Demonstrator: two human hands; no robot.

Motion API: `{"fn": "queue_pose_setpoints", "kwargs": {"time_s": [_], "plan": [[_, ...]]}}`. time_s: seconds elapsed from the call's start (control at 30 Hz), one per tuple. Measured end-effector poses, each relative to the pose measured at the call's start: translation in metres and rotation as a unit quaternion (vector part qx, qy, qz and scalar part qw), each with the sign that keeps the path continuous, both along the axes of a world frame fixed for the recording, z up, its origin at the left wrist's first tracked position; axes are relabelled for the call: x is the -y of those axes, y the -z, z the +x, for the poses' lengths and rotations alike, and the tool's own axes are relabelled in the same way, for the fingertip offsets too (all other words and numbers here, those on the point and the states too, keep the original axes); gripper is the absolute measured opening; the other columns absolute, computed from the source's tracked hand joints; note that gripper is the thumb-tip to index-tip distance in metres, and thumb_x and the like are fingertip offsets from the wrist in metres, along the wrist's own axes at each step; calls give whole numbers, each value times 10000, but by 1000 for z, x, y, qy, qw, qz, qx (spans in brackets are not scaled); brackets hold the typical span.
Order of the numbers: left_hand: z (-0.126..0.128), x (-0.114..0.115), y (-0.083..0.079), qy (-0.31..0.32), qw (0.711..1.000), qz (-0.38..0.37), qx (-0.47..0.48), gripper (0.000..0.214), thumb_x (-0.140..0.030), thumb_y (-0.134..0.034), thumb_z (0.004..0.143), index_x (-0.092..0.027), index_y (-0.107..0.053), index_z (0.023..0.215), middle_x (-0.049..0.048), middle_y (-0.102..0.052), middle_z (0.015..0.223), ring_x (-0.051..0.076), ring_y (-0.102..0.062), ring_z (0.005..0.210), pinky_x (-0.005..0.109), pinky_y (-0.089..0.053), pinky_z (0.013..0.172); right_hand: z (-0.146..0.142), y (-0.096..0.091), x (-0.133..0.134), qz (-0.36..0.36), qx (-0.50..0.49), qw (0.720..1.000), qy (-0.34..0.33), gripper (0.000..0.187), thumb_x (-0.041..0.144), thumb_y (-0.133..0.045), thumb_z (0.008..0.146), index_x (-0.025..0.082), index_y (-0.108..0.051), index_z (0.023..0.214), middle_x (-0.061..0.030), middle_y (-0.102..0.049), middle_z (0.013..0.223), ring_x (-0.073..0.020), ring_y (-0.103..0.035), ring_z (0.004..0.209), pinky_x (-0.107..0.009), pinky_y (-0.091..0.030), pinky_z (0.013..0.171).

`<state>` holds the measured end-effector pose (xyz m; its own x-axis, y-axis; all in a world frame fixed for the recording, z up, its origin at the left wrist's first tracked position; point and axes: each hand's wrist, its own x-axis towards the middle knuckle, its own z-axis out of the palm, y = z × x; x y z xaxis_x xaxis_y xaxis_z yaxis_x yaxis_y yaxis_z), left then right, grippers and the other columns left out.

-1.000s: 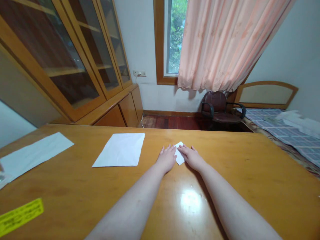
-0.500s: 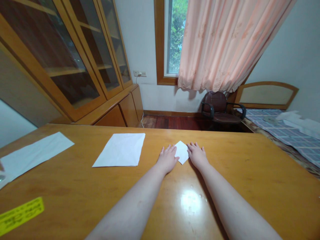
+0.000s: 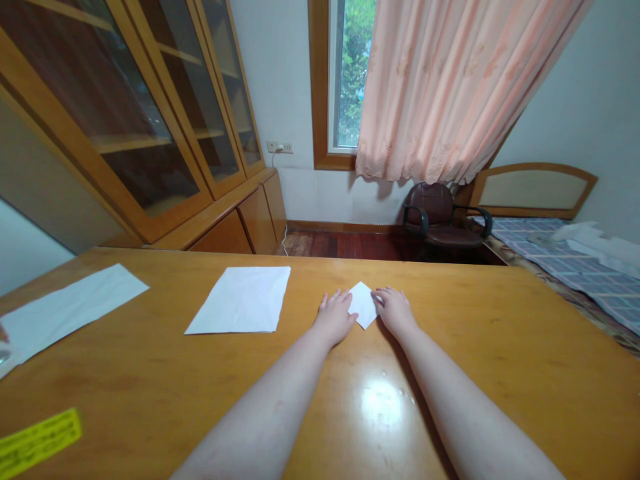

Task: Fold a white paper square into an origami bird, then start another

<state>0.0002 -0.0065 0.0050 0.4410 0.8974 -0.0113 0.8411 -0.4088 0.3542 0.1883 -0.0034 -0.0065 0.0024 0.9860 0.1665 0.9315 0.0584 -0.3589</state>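
A small piece of white folded paper [image 3: 363, 303], pointed at top and bottom, lies flat on the wooden table [image 3: 500, 347] in front of me. My left hand [image 3: 336, 315] rests on its left edge, palm down, with the fingers stretched out and the thumb over the lower left side. At the right edge, my right hand [image 3: 394, 312] has its fingers bent in, with thumb and index finger together at the paper's side. The fingertips cover part of that edge.
A larger white sheet [image 3: 243, 300] lies to the left. Farther left is a long white paper [image 3: 75, 310], with part of another person's hand [image 3: 3, 335] at its end. A blurred yellow label [image 3: 40, 443] shows lower left. Beyond the table stands a chair [image 3: 435, 213].
My right hand's fingers have drawn in at the paper's right edge. My left hand and the paper stay in place. The yellow label has shifted slightly down and left.
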Motion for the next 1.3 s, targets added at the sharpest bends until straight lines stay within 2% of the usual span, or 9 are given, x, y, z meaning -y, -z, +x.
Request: {"fn": "queue_pose_setpoints", "kwargs": {"time_s": [0.13,0.23,0.37,0.57,0.83,1.03,1.3], "plan": [[-1,0,0,-7,1000,23,5,555,-425,-462,830,-185,-430,1330,77,-441,1396,259,-358,1278,429,-233,1086,2,0,-2,12,-17,1000,-20,233,219,-514,846,257,-703,977,-31,-660,1132,-210,-551,1078,-348,-367,961],[-1,1,-2,-8,1000,29,5,550,-440,-484,814,-209,-454,1312,65,-472,1368,264,-399,1225,404,-281,1049,2,-1,-2,16,-29,999,-40,239,186,-510,836,240,-716,944,-25,-679,1085,-188,-574,1019,-300,-400,918],[-1,4,-8,14,1000,27,7,538,-473,-519,788,-249,-492,1277,39,-469,1371,279,-407,1193,421,-307,1018,0,-4,0,10,-31,998,-54,259,186,-484,845,226,-724,936,-27,-687,1068,-183,-579,1004,-290,-405,912],[-2,8,-12,43,999,19,6,702,-623,-578,700,-279,-469,1303,44,-423,1404,300,-383,1202,438,-292,1024,-3,-9,3,-10,-24,999,-39,278,227,-464,853,221,-713,977,-37,-677,1089,-197,-562,1030,-314,-384,930],[-3,6,-8,48,998,32,7,671,-655,-542,720,-300,-495,1288,41,-442,1386,298,-392,1185,438,-307,1005,-2,-9,2,-3,-48,998,-43,301,318,-442,887,190,-705,958,-60,-689,1042,-190,-573,994,-291,-380,903],[-2,6,-9,40,999,27,13,506,-570,-458,824,-324,-523,1262,13,-458,1377,274,-405,1170,429,-308,1006,-2,-9,2,-1,-55,998,-38,330,362,-425,902,191,-703,947,-55,-696,1024,-195,-581,978,-284,-387,883],[-3,2,-6,13,999,34,7,352,-309,-512,832,-346,-592,1172,-21,-525,1319,238,-429,1153,407,-315,999,-4,-16,6,-14,-81,994,-65,386,409,-367,918,215,-693,989,-46,-699,1027,-198,-580,981,-296,-384,882]]}}
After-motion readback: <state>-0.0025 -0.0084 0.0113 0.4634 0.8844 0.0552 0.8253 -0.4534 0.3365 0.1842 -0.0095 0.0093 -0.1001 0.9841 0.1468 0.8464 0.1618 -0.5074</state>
